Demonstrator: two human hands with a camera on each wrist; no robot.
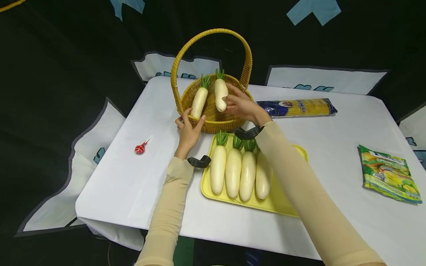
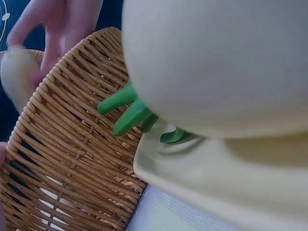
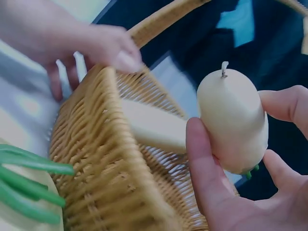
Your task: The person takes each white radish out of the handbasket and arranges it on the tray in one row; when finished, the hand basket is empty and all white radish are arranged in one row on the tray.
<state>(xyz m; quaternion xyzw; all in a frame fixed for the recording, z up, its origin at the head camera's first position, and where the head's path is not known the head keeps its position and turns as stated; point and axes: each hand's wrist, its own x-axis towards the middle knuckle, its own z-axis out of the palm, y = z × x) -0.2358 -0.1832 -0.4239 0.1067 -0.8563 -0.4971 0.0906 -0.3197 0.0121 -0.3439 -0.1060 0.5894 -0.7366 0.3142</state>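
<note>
A white radish with short green stalks is held in my right hand, over the inside of the wicker basket. In the right wrist view, thumb and fingers pinch the sides of that radish, its tail end toward the camera. Another radish leans inside the basket at the left. My left hand grips the basket's front left rim, thumb on one side and fingers on the other. Several more radishes lie side by side on a yellow tray in front of the basket.
A tall arched handle rises over the basket. To its right lies a pack of spaghetti. A green packet is near the table's right edge, and a red lollipop lies at the left on the white tablecloth.
</note>
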